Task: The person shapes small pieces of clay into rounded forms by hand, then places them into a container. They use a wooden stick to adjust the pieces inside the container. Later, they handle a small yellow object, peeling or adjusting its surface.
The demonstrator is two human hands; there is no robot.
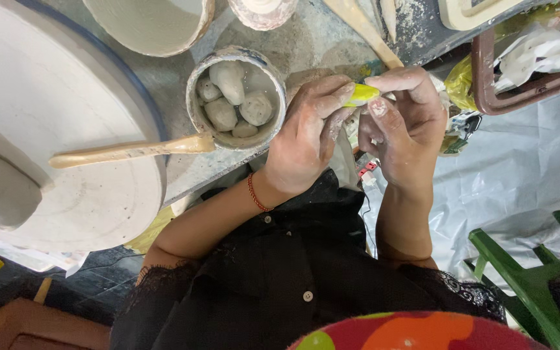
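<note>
We pinch a small yellow tool [361, 94] between both hands just off the worktable's [306, 39] near edge: left hand [306, 139] pressed on one end, right hand [406, 126] closed over the other. It looks light, stiff and clay-slick, best gripped at mid-length. Beside the left hand, a clay-smeared cup [236, 97] holds grey clay lumps [231, 97], a wooden stick [131, 151] leaning at its rim.
</note>
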